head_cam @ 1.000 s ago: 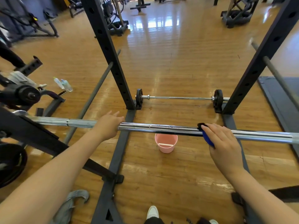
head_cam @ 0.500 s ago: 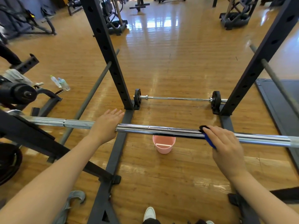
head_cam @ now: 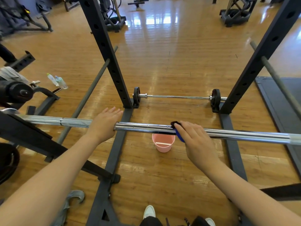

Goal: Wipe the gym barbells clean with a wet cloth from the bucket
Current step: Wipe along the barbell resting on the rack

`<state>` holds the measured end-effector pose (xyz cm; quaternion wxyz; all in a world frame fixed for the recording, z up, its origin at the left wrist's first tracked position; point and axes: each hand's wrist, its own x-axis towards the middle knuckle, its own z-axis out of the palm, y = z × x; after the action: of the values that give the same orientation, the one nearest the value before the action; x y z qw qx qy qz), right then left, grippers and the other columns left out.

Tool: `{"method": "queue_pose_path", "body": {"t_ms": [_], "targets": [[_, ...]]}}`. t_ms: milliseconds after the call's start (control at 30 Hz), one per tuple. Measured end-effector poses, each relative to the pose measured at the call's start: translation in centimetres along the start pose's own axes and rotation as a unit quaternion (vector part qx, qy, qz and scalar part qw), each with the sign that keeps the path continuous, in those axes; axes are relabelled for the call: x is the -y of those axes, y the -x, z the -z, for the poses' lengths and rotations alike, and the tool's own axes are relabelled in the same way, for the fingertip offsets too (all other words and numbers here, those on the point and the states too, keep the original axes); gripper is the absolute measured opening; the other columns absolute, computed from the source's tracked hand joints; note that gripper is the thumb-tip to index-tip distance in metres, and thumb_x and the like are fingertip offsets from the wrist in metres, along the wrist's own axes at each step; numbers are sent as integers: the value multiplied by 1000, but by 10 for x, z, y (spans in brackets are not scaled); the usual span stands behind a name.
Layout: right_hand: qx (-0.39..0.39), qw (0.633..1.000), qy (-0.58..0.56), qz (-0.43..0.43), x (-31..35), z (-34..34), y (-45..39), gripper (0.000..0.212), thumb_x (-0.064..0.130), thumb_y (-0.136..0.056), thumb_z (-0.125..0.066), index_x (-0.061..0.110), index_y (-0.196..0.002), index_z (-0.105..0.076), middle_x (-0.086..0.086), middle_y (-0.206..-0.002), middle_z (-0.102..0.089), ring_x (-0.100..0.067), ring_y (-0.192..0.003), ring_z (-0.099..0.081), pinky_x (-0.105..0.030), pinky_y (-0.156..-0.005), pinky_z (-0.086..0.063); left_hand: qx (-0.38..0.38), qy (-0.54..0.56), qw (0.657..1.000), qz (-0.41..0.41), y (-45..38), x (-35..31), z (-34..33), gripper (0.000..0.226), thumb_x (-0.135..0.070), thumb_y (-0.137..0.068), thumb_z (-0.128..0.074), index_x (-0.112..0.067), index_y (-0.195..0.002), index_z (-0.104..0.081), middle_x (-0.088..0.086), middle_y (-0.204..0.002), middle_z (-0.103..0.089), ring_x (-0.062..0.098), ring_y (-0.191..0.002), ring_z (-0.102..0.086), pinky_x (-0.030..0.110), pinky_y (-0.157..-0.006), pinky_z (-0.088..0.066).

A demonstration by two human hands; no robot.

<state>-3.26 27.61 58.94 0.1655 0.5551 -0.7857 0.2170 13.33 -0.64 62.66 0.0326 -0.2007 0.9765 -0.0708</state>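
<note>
Barbell: a long shiny barbell (head_cam: 146, 128) lies across the black rack (head_cam: 104, 51), running from left to right in front of the person.
Left hand: the left hand (head_cam: 104, 123) lies flat on top of the bar with straight fingers. It holds nothing.
Right hand: the right hand (head_cam: 195, 137) presses a blue cloth (head_cam: 179, 135) on the bar, with the fingers bent over it. The cloth peeks out at the fingertips, dark at the top and blue lower down.
Bucket: a small pink bucket (head_cam: 163, 144) stands on the wooden floor (head_cam: 162, 62), right under the bar and just left of the right hand. I cannot tell what is in it.
Second barbell: a thinner barbell (head_cam: 177, 96) with small black plates lies on the floor farther away, between the two rack posts.
Bottles: two clear bottles (head_cam: 57, 80) lie on the floor at the left, well apart from the bucket.
Shoes: white shoes (head_cam: 149, 211) show at the bottom edge.
</note>
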Motion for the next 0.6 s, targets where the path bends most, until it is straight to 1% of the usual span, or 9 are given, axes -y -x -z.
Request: {"method": "queue_pose_path", "body": {"t_ms": [100,200,300,367,467,533,600], "targets": [[-40,999,16,-26,-27,17,16,55,-6,-67,-74,2,-121,-62,-12,-115,-65,-24,-105,-55,-32,-91,-44,-8,2,1000,-1,1,1,0,68,-3,-85,-55,-10,-147,-28,5,-152,-31,19,-144,-21,33,-118,-10],[-66,997,27,-41,-37,16,24,46,-2,-72,-73,0,-117,-64,-14,-111,-66,-30,-98,-62,-32,-88,-43,-19,6,1000,-1,1,1,0,68,-1,-84,-56,-9,-146,-31,6,-151,-34,19,-143,-24,33,-117,-11],[-113,992,30,-57,-31,4,19,32,0,-82,-67,0,-113,-65,-14,-105,-68,-26,-96,-58,-32,-86,-43,-32,12,999,2,2,-1,-2,66,0,-83,-57,-8,-144,-35,8,-149,-38,21,-141,-28,35,-117,-13],[-119,992,33,-39,-25,-2,12,29,4,-83,-63,0,-112,-66,-13,-102,-68,-25,-94,-58,-32,-85,-43,-37,15,999,4,3,-2,-2,65,1,-82,-57,-8,-144,-37,9,-148,-39,21,-141,-29,35,-117,-14],[-114,992,47,-6,-12,-11,1,26,3,-84,-62,3,-109,-68,-10,-100,-68,-26,-88,-63,-32,-84,-43,-46,20,999,11,3,-5,-2,65,2,-80,-59,-7,-142,-39,10,-145,-42,22,-139,-32,35,-116,-15],[-115,992,55,17,-6,-15,-5,23,4,-87,-59,4,-108,-69,-10,-98,-69,-26,-83,-65,-35,-79,-48,-51,23,998,12,3,-4,-2,66,4,-78,-62,-5,-140,-42,11,-143,-45,24,-138,-35,36,-115,-18],[-90,992,61,57,-11,-14,-8,24,6,-88,-59,3,-110,-67,-11,-98,-68,-26,-82,-66,-37,-76,-53,-51,25,998,8,4,-2,-3,66,6,-75,-65,-3,-137,-46,13,-139,-49,26,-134,-40,39,-114,-21]]}}
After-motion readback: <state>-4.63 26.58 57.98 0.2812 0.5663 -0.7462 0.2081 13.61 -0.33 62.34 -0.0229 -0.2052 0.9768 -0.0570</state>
